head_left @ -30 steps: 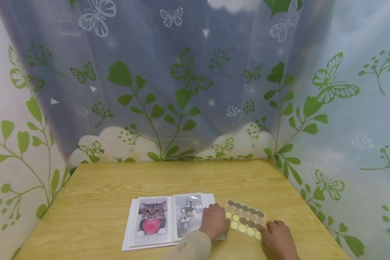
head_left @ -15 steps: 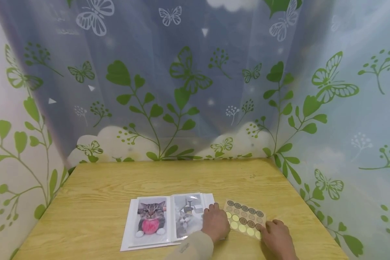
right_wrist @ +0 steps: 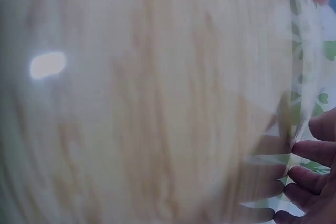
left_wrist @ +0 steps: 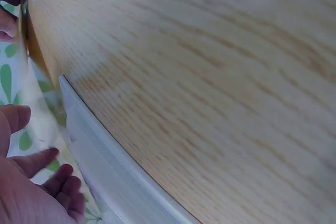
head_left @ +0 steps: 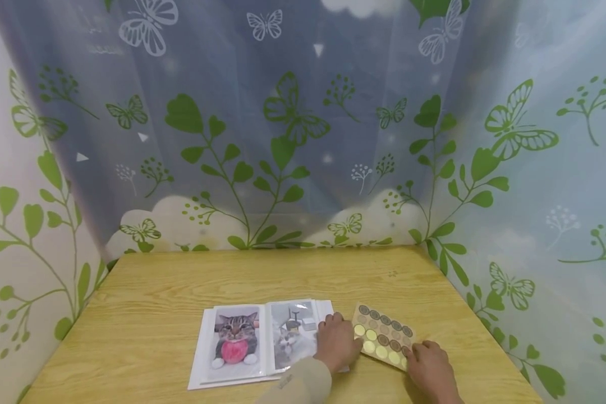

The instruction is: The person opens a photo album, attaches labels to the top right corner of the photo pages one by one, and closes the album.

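Two bare hands are seen at the lower edge of the head view. The left hand is followed toward 7 o'clock by a beige knit sleeve with a ribbed cuff; a small faint mark is noted near the cuff. The right hand, at 5 o'clock, is shown uncovered to the wrist. No rings or watch are seen.

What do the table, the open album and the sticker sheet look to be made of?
Table: wood or wood-look laminate, showing pale grain. Album: probably glossy clear plastic sleeves over cat photos, with glare. Sticker sheet: likely tan paper backing carrying round stickers.
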`<state>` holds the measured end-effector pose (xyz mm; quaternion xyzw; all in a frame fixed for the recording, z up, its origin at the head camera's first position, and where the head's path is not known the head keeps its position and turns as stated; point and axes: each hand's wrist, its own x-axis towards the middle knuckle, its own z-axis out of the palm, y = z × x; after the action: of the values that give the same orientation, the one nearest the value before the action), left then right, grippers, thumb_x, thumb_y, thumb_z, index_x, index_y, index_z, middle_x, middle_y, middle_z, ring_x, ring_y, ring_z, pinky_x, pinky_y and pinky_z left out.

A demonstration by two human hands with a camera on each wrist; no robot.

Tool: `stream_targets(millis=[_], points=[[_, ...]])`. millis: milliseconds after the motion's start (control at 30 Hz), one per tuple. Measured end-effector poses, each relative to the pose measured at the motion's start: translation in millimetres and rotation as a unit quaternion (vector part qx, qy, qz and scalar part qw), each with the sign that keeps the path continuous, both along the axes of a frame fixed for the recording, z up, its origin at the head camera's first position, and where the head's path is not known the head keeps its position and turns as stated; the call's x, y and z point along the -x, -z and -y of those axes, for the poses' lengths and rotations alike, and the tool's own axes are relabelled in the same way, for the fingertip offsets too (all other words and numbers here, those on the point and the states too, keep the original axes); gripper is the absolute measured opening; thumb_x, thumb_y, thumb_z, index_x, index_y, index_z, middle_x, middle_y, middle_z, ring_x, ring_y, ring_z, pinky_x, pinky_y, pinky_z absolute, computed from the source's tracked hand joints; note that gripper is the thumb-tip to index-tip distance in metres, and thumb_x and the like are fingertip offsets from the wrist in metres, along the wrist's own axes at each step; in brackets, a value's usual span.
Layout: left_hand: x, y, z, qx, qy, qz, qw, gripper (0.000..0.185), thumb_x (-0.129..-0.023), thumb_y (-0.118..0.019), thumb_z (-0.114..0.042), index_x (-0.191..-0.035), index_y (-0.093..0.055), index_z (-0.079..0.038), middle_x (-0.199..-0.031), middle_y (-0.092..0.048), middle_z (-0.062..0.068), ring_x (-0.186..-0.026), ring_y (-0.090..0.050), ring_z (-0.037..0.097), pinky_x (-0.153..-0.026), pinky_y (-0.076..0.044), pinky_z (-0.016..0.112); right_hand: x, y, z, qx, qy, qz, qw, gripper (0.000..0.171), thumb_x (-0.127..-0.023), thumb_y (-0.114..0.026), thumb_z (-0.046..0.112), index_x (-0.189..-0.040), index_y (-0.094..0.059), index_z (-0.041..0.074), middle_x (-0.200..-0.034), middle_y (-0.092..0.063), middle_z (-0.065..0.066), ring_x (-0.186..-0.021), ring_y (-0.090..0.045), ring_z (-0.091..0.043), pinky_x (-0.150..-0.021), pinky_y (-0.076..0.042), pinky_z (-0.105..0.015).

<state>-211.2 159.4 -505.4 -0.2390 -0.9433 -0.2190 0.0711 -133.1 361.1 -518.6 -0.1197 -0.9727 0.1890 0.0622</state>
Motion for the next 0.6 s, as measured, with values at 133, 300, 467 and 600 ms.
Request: stream_targets(millis=[133,300,467,600], points=[[-0.2,-1.8,-3.1,-0.093,0.035,0.044,0.9941,0.025,-0.085,-0.065,-0.025,-0.07,-0.062,-0.006,-0.073,-0.052,0.004,-0.071,-0.048,0.02,-0.063,-0.041,0.032,0.4,-1.6,1.2,0.014,-0.005,0.007,1.0,0.034,-0.098,-0.05,0.017,-0.115,-0.066,-0.008,-0.124,-0.054,-0.037,-0.11,-0.051,-0.057,-0.087,-0.043,-0.072],[-0.2,-3.3,-7.0,-0.23,0.044,0.149,0.9607,0.029,-0.092,-0.061,-0.023,-0.097,-0.067,0.004,-0.075,-0.064,0.008,-0.072,-0.059,0.021,-0.067,-0.052,0.034,1.4,-3.6,2.3,0.026,-0.005,0.02,0.999,0.037,-0.098,-0.049,0.019,-0.119,-0.064,-0.008,-0.127,-0.051,-0.038,-0.112,-0.048,-0.059,-0.087,-0.042,-0.074],[-0.1,-5.9,-3.9,-0.292,0.026,0.194,0.9361,0.038,-0.088,-0.069,-0.019,-0.117,-0.061,0.002,-0.082,-0.062,0.005,-0.073,-0.058,0.018,-0.064,-0.052,0.033,3.4,-4.5,4.4,0.024,-0.002,0.022,0.999,0.039,-0.098,-0.05,0.021,-0.119,-0.064,-0.008,-0.127,-0.051,-0.039,-0.113,-0.048,-0.059,-0.088,-0.042,-0.073],[0.9,-7.6,-0.7,-0.332,0.042,0.2,0.9209,0.036,-0.085,-0.068,-0.003,-0.12,-0.059,0.002,-0.077,-0.061,0.001,-0.064,-0.054,0.011,-0.056,-0.048,0.026,3.9,-4.0,6.4,0.02,-0.004,0.015,1.0,0.039,-0.098,-0.051,0.021,-0.119,-0.064,-0.009,-0.126,-0.053,-0.039,-0.114,-0.049,-0.059,-0.09,-0.042,-0.072]])
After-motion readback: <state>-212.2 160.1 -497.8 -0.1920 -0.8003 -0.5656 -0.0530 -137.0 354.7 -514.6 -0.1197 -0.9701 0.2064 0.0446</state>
